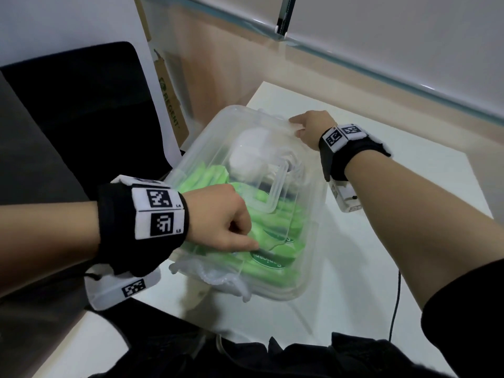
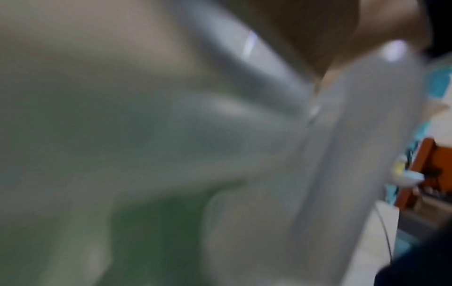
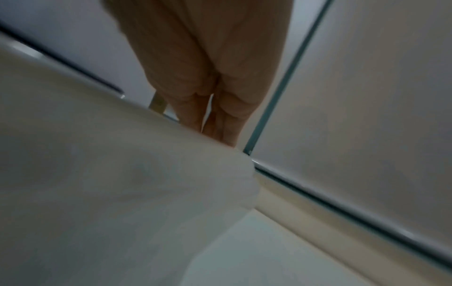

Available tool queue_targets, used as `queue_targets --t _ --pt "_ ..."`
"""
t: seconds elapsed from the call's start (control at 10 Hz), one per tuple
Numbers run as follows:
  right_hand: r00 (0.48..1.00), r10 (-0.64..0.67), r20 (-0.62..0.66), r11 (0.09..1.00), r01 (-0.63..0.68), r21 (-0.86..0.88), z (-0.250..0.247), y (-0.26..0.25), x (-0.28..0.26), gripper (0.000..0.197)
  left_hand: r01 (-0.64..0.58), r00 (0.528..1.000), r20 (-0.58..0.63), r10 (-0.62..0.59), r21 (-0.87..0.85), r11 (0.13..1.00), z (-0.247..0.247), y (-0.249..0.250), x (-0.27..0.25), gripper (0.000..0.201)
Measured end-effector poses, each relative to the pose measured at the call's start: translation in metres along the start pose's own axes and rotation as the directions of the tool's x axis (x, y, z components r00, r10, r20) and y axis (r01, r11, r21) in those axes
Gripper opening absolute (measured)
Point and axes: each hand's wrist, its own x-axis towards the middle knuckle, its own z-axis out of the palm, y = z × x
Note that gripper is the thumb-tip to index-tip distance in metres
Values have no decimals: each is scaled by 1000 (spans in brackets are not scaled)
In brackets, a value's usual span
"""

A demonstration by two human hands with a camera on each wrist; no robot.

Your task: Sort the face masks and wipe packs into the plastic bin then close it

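A clear plastic bin (image 1: 311, 249) stands on the white table with its clear lid (image 1: 275, 197) lying on top. Through the lid I see green wipe packs (image 1: 272, 259) in the near half and white face masks (image 1: 251, 156) in the far half. My left hand (image 1: 226, 222) rests on the lid's near left part, fingers curled under and thumb stretched along the lid. My right hand (image 1: 308, 129) lies on the lid's far right corner. In the right wrist view its fingers (image 3: 220, 108) reach straight over the lid's edge (image 3: 122, 174). The left wrist view is blurred; the lid's rim (image 2: 367, 135) shows there.
A black chair (image 1: 81, 110) stands left of the table, with a cardboard box (image 1: 169, 99) behind it. A frosted wall with a sill (image 1: 381, 85) runs along the back. A thin black cable (image 1: 395, 304) lies on the white table (image 1: 395, 186) to the right.
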Motion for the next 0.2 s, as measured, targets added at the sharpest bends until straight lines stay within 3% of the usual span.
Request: queue_targets --t 0.1,0.2 --pt "999 34 -19 975 -29 222 -2 18 -11 39 279 959 137 -247 -308 909 -18 11 22 22" --pt "988 131 -77 914 -90 396 -3 41 -22 32 403 915 160 -370 -391 828 -34 18 46 10"
